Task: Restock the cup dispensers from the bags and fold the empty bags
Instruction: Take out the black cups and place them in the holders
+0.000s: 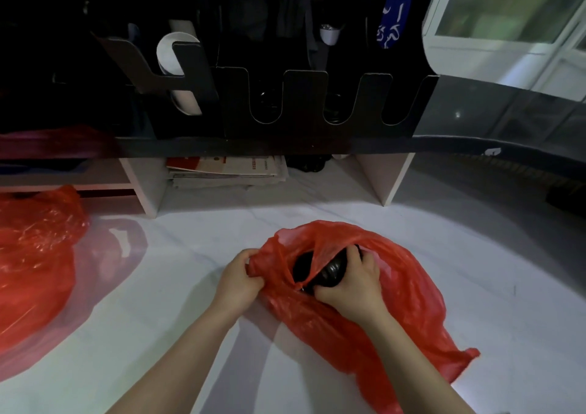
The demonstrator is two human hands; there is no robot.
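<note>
Left hand [239, 278] pinching crinkly red bag [396, 286], right hand [352, 282] gripping ribbed black stack [329, 272]

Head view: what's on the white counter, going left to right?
Red bag → left hand, pinching the second bag → right hand, gripping a black stack inside it. The second bag spans both hands, so it is not ranked.
</note>
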